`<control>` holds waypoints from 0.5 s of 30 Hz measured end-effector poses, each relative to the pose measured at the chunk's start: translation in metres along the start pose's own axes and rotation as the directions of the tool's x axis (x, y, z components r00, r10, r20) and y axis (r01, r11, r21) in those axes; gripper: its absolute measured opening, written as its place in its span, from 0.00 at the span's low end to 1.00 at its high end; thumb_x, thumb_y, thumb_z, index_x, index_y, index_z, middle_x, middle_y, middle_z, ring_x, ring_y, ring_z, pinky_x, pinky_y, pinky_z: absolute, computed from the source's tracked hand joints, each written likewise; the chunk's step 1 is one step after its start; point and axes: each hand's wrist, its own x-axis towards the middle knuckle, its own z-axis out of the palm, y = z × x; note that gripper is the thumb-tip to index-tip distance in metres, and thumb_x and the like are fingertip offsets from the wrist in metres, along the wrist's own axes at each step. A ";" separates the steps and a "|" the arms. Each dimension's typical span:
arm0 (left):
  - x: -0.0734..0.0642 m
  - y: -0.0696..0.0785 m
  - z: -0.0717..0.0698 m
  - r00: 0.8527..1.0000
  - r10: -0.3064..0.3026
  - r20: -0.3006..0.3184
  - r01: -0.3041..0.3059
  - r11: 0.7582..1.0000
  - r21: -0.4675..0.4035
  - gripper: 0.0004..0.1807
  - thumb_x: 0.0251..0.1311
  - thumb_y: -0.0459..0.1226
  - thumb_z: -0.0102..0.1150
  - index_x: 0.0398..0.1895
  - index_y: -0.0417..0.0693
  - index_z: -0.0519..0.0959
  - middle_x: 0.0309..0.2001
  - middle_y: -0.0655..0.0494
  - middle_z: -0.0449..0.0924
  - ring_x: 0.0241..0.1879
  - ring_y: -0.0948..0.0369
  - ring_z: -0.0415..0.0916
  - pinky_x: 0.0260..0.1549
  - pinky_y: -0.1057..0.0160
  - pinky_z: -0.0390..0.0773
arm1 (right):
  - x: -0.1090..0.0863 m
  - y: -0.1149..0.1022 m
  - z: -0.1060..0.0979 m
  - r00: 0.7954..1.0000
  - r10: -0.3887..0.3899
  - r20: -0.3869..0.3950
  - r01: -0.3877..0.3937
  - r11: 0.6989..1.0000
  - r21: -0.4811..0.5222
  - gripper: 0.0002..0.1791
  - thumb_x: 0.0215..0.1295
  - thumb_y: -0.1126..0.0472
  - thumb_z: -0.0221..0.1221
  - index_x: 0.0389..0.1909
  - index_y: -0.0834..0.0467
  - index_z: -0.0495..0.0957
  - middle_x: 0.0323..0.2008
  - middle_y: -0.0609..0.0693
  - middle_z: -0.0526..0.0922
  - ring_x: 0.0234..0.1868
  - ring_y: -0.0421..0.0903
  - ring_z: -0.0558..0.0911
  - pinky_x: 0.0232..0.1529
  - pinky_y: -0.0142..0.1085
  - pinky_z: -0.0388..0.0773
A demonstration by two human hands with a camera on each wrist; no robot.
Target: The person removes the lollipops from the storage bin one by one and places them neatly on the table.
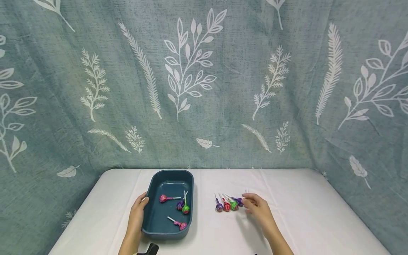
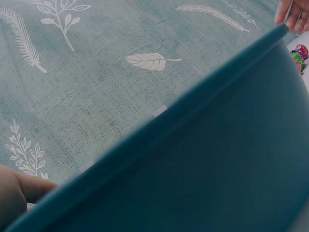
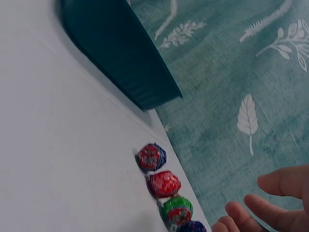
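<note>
My left hand (image 1: 137, 211) holds a dark teal tray (image 1: 152, 230) by its left side, the thumb at the rim. In the left wrist view the tray's wall (image 2: 193, 159) fills much of the picture. On the white cloth to the right lies a row of lollipops, among them a purple one (image 1: 219, 207), a red one (image 1: 226, 206) and a green one (image 1: 234, 205). Over the row's right end is my right hand (image 1: 257, 207), beside another purple lollipop (image 1: 239, 201). Its fingers (image 3: 277, 212) are apart in the right wrist view, with nothing seen between them.
Inside the tray lie several lollipops: a pink one (image 1: 163, 198), a purple one (image 1: 180, 205), a green one (image 1: 185, 209) and another pink one (image 1: 182, 225). A white cloth (image 1: 306, 198) covers the table. Behind hangs a green leaf-patterned curtain (image 1: 236, 88).
</note>
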 end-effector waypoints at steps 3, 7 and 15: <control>0.000 0.000 0.000 1.000 -0.004 -0.001 0.004 1.000 0.000 0.28 0.74 0.44 0.38 0.71 0.38 0.58 0.71 0.33 0.53 0.68 0.37 0.50 0.64 0.37 0.51 | -0.003 -0.005 0.007 1.000 -0.007 0.016 0.007 1.000 -0.019 0.19 0.68 0.60 0.58 0.55 0.67 0.75 0.46 0.58 0.81 0.47 0.55 0.80 0.44 0.42 0.79; 0.000 -0.001 0.001 1.000 0.005 -0.001 -0.005 1.000 -0.006 0.28 0.74 0.44 0.38 0.71 0.38 0.58 0.71 0.33 0.53 0.68 0.37 0.51 0.64 0.38 0.51 | -0.007 -0.010 0.017 0.998 -0.042 0.041 0.044 0.998 -0.050 0.17 0.68 0.61 0.58 0.53 0.66 0.76 0.43 0.56 0.81 0.43 0.51 0.79 0.41 0.40 0.79; -0.001 -0.002 0.001 1.000 0.004 -0.005 -0.004 1.000 0.002 0.28 0.74 0.44 0.38 0.71 0.38 0.58 0.71 0.34 0.52 0.69 0.36 0.48 0.64 0.37 0.48 | -0.015 -0.017 0.035 0.990 -0.116 0.083 0.117 0.993 -0.015 0.13 0.66 0.64 0.59 0.49 0.66 0.78 0.37 0.54 0.81 0.39 0.48 0.80 0.37 0.35 0.80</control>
